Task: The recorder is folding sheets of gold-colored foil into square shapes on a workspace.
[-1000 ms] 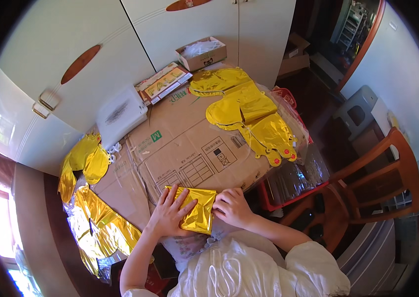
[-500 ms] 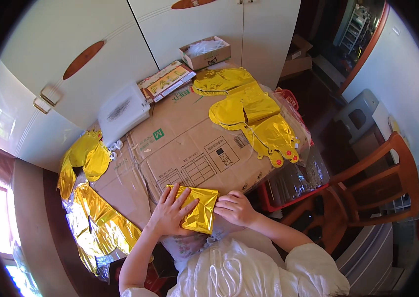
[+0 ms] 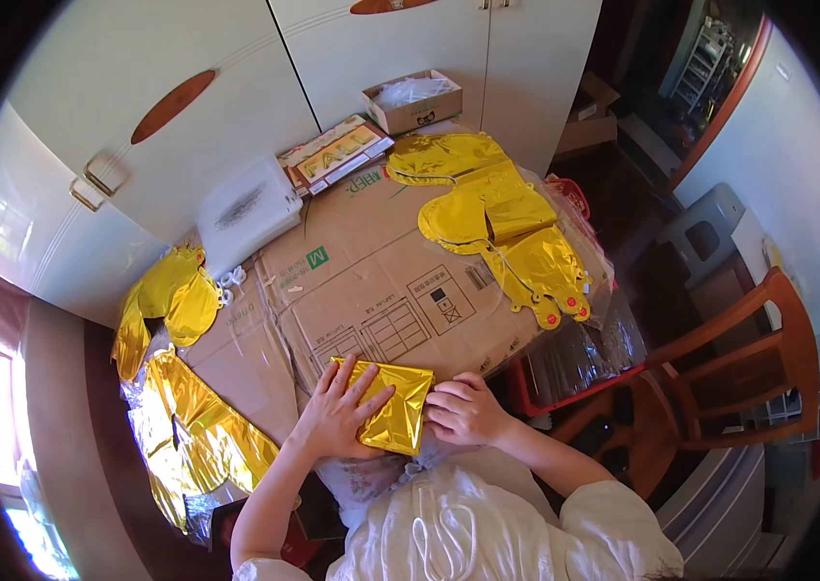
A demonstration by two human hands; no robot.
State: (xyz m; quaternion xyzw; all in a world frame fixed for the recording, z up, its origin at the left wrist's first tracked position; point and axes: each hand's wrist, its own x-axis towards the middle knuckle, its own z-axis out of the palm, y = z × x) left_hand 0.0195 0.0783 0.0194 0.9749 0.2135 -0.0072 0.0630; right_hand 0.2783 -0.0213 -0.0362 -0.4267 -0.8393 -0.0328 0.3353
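A gold foil balloon (image 3: pixel 400 412), folded flat into a rectangular packet, lies at the near edge of the cardboard-covered table. Across its left part my left hand (image 3: pixel 340 416) is spread flat, fingers apart, pressing it down. At the packet's right edge, my right hand (image 3: pixel 466 411) has its fingers curled and pinched together on the foil. The exact grip of those fingertips is partly hidden.
Unfolded gold foil balloons (image 3: pixel 507 213) lie at the far right of the cardboard (image 3: pixel 352 261). More gold foil hangs at the left (image 3: pixel 202 426). A white case (image 3: pixel 247 215), flat boxes (image 3: pixel 337 155) and an open carton (image 3: pixel 415 114) line the back. A wooden chair (image 3: pixel 788 358) stands right.
The view has shifted slightly. My left hand stays flat on the folded foil, and my right hand remains at its right edge with little visible movement.
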